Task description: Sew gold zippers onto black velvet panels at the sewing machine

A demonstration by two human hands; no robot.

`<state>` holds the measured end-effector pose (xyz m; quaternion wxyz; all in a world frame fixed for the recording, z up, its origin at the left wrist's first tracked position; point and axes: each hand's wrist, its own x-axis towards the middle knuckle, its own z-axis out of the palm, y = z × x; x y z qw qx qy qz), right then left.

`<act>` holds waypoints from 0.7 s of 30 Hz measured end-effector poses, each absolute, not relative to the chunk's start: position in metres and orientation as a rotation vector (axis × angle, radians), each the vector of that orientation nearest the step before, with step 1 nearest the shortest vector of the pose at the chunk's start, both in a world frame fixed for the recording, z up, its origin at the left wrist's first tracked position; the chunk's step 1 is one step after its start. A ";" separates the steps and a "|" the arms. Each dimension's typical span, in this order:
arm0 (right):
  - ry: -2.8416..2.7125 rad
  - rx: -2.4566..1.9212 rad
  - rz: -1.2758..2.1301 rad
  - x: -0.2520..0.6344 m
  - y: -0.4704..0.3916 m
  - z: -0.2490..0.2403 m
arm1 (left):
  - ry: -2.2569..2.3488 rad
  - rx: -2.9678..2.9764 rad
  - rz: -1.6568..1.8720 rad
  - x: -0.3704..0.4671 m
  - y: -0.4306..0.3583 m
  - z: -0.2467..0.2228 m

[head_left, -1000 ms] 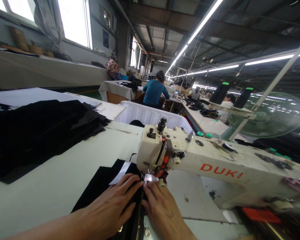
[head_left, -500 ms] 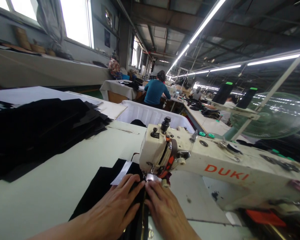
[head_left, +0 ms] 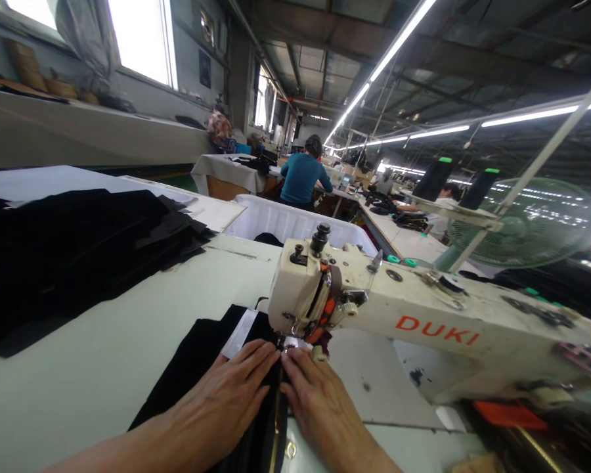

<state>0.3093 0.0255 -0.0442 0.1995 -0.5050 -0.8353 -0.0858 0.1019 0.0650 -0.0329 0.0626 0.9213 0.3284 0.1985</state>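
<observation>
My left hand (head_left: 229, 394) lies flat on black fabric (head_left: 177, 381), its fingers stretched toward the presser foot of a sewing machine (head_left: 300, 289). On the other side of the seam line, my right hand (head_left: 320, 397) rests with its fingertips close to the same foot. A gold-toothed zipper (head_left: 276, 427) runs along the fabric between the hands, and a small metal ring shows by its edge. Beyond the left fingers, a pale strip (head_left: 240, 334) lies across the cloth. The fingertips hide the needle point.
Black cut pieces (head_left: 79, 249) are heaped on the left of the white table (head_left: 187, 309). Behind the machine stands a white plastic bin (head_left: 345, 230). Thread cones (head_left: 431, 180) and a green fan (head_left: 517, 223) are at the right. Another person (head_left: 303, 174) sits further off.
The view has shifted slightly, so the scene sits a little further left and up. The left hand's fingers are closer together. Both hands remain on the fabric by the presser foot.
</observation>
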 end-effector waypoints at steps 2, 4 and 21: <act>-2.364 -1.406 -0.211 0.311 0.025 -0.039 | 1.018 2.789 0.600 0.101 0.064 -0.036; -2.392 -1.389 -0.203 0.313 0.024 -0.034 | 1.019 2.793 0.576 0.100 0.062 -0.039; -2.498 -1.329 -0.173 0.329 0.031 -0.037 | 0.916 2.955 0.650 0.096 0.058 -0.038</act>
